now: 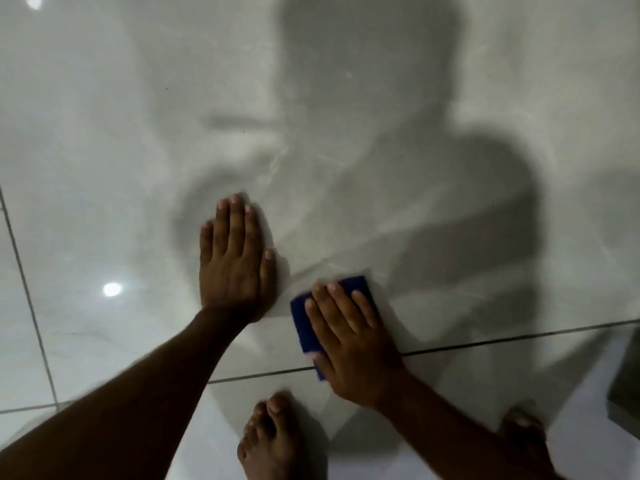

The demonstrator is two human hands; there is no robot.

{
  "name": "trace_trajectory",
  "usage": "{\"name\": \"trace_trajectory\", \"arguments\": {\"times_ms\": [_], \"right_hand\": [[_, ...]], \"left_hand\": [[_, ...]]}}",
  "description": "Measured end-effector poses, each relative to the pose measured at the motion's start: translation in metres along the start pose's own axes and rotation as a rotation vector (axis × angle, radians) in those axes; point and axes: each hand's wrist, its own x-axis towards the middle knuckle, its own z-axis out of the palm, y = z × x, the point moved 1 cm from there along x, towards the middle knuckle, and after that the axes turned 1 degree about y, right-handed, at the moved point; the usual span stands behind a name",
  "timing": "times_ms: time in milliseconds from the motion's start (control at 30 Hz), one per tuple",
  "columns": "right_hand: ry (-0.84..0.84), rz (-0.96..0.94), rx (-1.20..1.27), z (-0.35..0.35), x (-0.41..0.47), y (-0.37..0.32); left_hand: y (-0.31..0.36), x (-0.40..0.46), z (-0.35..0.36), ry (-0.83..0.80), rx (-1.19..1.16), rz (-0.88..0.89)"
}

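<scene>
Bare feet, left (273, 441) and right (523, 431), stand at the near edge of the view on a glossy, pale tiled floor (346, 150); both forearms reach forward from above them.

Left hand (235, 261): released, palm down and fingers straight and together, resting flat on the large tile as a prop. It holds nothing.

Right hand (349, 341): fingers extended and pressed flat on top of a blue scrubbing pad (301, 320), not curled round it.

The pad lies at the near edge of the large tile and crosses the dark grout joint (519, 337) there. It is just to the right of the left hand and apart from it. Its outline is slightly blurred.

A second grout joint (27, 289) runs along the left side. A lamp reflection (112, 289) shows on the tile beside the left hand, and the person's shadow (381, 133) covers the middle of the floor. A dark object (627, 386) at the right edge cannot be identified.

Progress, as a judgement: floor wiping is under way, with the pad working the near strip of the large tile. No suds, streaks or dirt mark a boundary between wiped and unwiped surface, so the share completed cannot be told. The far expanse of the tile lies beyond the pad's present position and probably remains to be covered.
</scene>
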Motion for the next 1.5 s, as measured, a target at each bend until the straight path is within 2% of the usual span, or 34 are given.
{"name": "trace_trajectory", "arguments": {"times_ms": [67,100,167,233,300,333,367,433,467,500,533,600,667,733,767,800,833,867,933,967,1000,1033,1067,1133,1167,1200,1233,1267,1300,1367,1400,1433,1467,1500], "right_hand": [[-0.023,-0.230,-0.015,0.000,0.017,0.020],[0.030,-0.246,-0.029,-0.005,0.046,0.032],[0.169,-0.105,-0.050,-0.017,0.125,0.055],[0.205,0.126,-0.026,-0.026,0.168,0.060],[0.196,0.203,0.004,-0.015,0.141,0.048],[0.143,0.163,0.003,-0.009,0.104,0.038],[0.102,0.037,-0.029,-0.003,0.059,0.030],[-0.074,-0.472,-0.040,-0.005,-0.004,0.040],[-0.147,-0.738,-0.033,-0.007,-0.005,0.059],[-0.136,-0.932,-0.020,-0.009,0.010,0.078],[-0.098,-0.973,-0.019,-0.015,0.036,0.098],[0.006,-0.701,-0.106,-0.029,0.104,0.143],[0.157,-0.159,-0.126,-0.041,0.144,0.169],[0.277,0.307,-0.033,-0.035,0.123,0.148],[0.278,0.387,0.009,-0.029,0.095,0.125],[0.232,0.348,0.019,-0.019,0.059,0.098],[0.135,0.168,0.013,-0.010,0.017,0.076],[0.052,-0.091,0.016,-0.005,-0.016,0.066],[-0.113,-0.640,0.027,-0.015,-0.027,0.102],[-0.120,-0.787,0.021,-0.022,-0.011,0.128],[-0.056,-0.792,0.002,-0.029,0.013,0.153],[0.018,-0.650,-0.038,-0.034,0.041,0.178],[0.101,-0.410,-0.085,-0.039,0.070,0.199],[0.228,0.177,-0.097,-0.046,0.105,0.213],[0.271,0.408,-0.065,-0.044,0.105,0.203],[0.301,0.544,-0.051,-0.039,0.093,0.184],[0.290,0.567,-0.030,-0.034,0.072,0.160],[0.249,0.497,-0.001,-0.027,0.042,0.134],[0.162,0.320,0.010,-0.016,0.003,0.112],[-0.074,-0.224,-0.048,-0.015,-0.049,0.100],[-0.143,-0.526,-0.055,-0.019,-0.052,0.119],[-0.181,-0.733,-0.049,-0.025,-0.041,0.141],[-0.177,-0.811,-0.047,-0.032,-0.021,0.162],[-0.117,-0.750,-0.040,-0.035,-0.001,0.182]], "left_hand": [[0.000,-0.001,-0.001,0.004,-0.010,0.002],[0.001,0.000,0.000,0.011,-0.017,0.009],[-0.001,0.001,0.002,0.023,-0.007,0.010],[-0.003,0.001,0.005,0.015,0.006,0.007],[-0.002,0.002,0.005,0.020,-0.003,0.015],[-0.002,0.002,0.004,0.021,-0.005,0.016],[-0.001,0.002,0.004,0.015,-0.006,0.018],[0.000,0.000,0.002,0.006,-0.003,0.013],[-0.001,0.000,0.002,0.010,0.005,0.009],[-0.001,0.001,0.002,0.015,0.011,0.008],[-0.001,0.001,0.003,0.018,0.008,0.012],[-0.001,0.002,0.004,0.019,-0.003,0.013],[0.000,0.001,0.002,0.017,0.001,0.002],[0.002,0.000,0.001,0.027,0.000,0.005],[0.003,0.001,0.000,0.037,0.005,0.007],[0.004,0.001,0.000,0.043,0.012,0.007],[0.005,0.001,-0.001,0.042,0.014,0.010],[0.007,0.000,-0.002,0.039,0.011,0.011],[0.009,-0.001,-0.003,0.051,0.014,0.019],[0.008,0.000,-0.002,0.057,0.015,0.018],[0.007,0.000,-0.001,0.052,0.012,0.015],[0.007,0.000,0.000,0.045,0.008,0.013],[0.006,0.000,0.000,0.044,0.009,0.012],[0.008,-0.001,0.000,0.048,0.035,0.012],[0.010,-0.001,-0.001,0.042,0.051,0.009],[0.011,-0.001,-0.003,0.032,0.073,0.000],[0.013,0.000,-0.005,0.021,0.096,-0.019],[0.016,0.000,-0.008,0.003,0.106,-0.037],[0.021,0.000,-0.009,-0.027,0.091,-0.036],[0.045,-0.001,-0.006,-0.074,0.044,0.066],[0.060,-0.001,-0.002,-0.092,0.029,0.145],[0.074,-0.001,0.003,-0.097,0.022,0.200],[0.082,-0.001,0.007,-0.085,0.022,0.223],[0.085,0.000,0.012,-0.061,0.028,0.230]]}}
